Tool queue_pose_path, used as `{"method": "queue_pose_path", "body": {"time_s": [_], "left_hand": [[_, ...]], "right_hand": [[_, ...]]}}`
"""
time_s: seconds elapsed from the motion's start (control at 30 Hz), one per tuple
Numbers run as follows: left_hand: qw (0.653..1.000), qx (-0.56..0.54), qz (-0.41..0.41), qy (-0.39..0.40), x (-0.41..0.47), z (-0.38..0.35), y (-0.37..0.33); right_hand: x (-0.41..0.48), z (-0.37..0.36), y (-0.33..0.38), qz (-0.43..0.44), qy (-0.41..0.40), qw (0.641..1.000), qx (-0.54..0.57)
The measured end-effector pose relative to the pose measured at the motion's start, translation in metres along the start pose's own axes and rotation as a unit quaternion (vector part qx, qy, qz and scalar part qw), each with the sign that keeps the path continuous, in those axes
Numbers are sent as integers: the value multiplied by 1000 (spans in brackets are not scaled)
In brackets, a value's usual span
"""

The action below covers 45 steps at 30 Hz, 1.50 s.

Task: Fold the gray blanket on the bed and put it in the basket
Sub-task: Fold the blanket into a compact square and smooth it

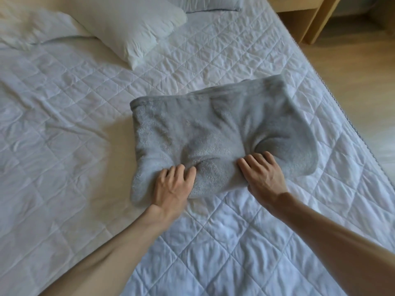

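Gray blanket (213, 133) folded near right edge of bed (235, 242), near hem clenched by left hand (173, 186) and right hand (265, 180); likely to sag open on lifting, right flap hanging loose; basket unseen.

On my feed I count one gray blanket (213, 129) and one bed (85, 124). Two hands are in view: one left hand (173, 186) and one right hand (263, 178). Pillows come to three: a middle pillow (128, 24), a left pillow (32, 26) and a far pillow (213, 4) (that last one is cut off by the frame). There is one piece of wooden furniture (310, 20).
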<state>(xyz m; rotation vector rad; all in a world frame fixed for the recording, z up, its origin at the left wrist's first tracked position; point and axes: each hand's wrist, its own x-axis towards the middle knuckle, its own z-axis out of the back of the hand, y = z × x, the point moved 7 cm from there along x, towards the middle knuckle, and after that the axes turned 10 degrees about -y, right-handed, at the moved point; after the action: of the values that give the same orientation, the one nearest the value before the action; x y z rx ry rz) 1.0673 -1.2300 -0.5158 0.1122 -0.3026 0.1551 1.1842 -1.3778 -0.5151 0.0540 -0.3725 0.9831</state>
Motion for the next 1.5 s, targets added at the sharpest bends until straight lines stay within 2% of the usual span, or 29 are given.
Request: {"method": "queue_pose_path", "body": {"time_s": [0.13,0.27,0.63,0.83,1.03,1.17,1.4,1.5], "left_hand": [[999,-19,-30,2,-36,21,-25],[997,-48,-45,36,-70,38,-50],[991,-74,-81,74,-140,74,-135],[990,-43,-78,113,-174,73,-167],[989,-25,-93,116,-186,75,-162],[985,-65,-109,116,-193,88,-151],[979,-60,-166,100,-186,85,-70],[963,-51,-235,120,-175,72,-38]], "right_hand": [[-44,15,17,-15,12,1000,2],[-82,34,23,-32,10,999,7],[-170,81,14,-23,23,999,3],[-213,80,22,-26,81,996,-18],[-222,84,43,-117,105,988,-1],[-220,99,85,-159,74,982,66],[-196,114,187,-227,62,959,157],[-173,111,221,-271,67,948,150]]}}
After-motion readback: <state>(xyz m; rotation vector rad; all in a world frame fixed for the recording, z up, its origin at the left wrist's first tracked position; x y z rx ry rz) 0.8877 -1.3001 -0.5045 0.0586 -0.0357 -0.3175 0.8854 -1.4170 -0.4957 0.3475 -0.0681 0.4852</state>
